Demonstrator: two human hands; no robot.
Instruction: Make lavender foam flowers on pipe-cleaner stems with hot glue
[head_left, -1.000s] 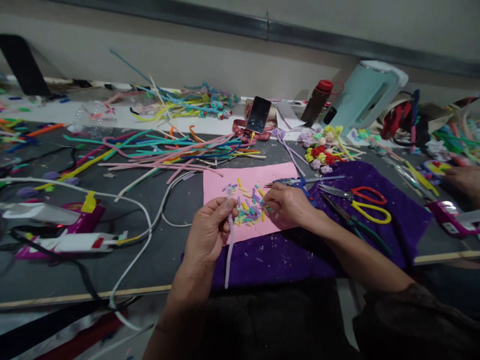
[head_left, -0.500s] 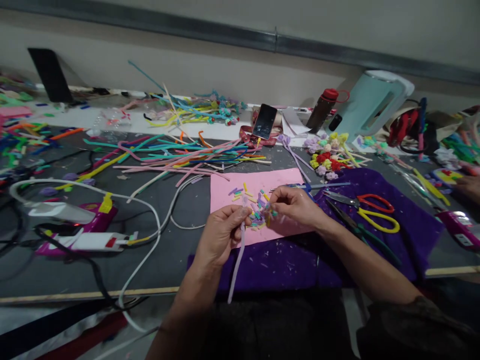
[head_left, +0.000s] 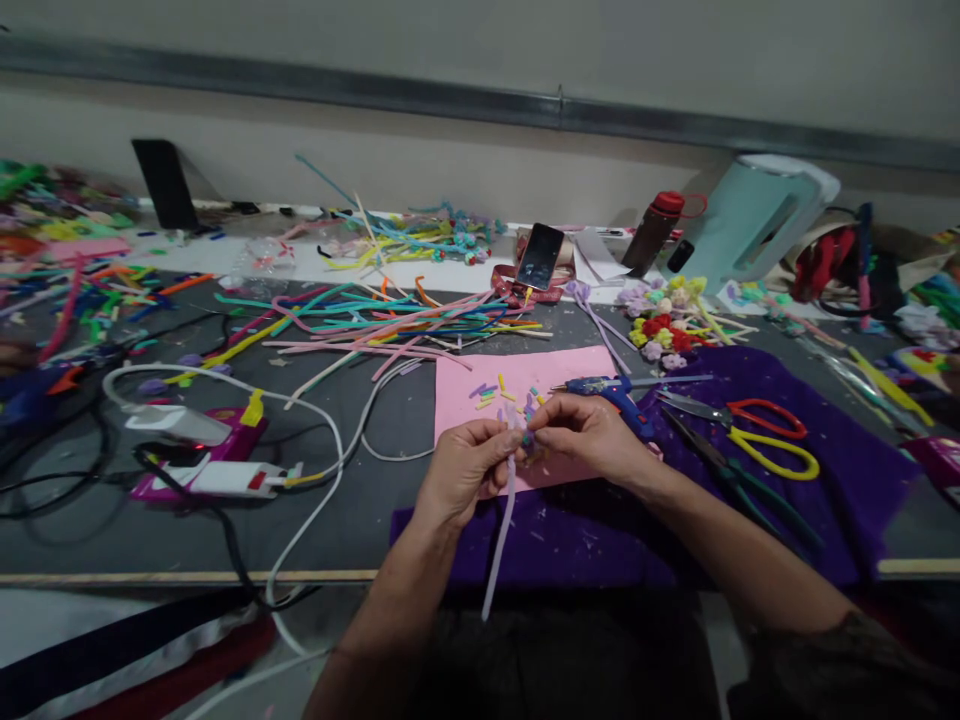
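Between thumb and fingers, my left hand (head_left: 466, 462) grips a pale lavender pipe cleaner (head_left: 498, 560), whose long end hangs below the hand. My right hand (head_left: 589, 437) is closed in a pinch right beside the left fingertips, on a small teal pipe cleaner piece (head_left: 528, 438) against the stem. Whether that piece touches the stem is too small to tell. Under both hands lies a pink sheet (head_left: 455, 378) scattered with short cut pieces (head_left: 484, 392) in purple, yellow and teal. A blue glue gun (head_left: 611, 390) rests just behind my right hand.
Scissors (head_left: 772, 440) and green-handled pliers (head_left: 761, 497) lie on purple cloth (head_left: 577, 550) at right. Long pipe cleaners (head_left: 360, 325), a phone (head_left: 540, 257) and finished flowers (head_left: 664, 325) stand behind. Cables (head_left: 319, 420) and a magenta power strip (head_left: 244, 430) are at left.
My right hand has come left to meet my left fingertips at the stem. The view has turned slightly left, and more of the glue gun shows.
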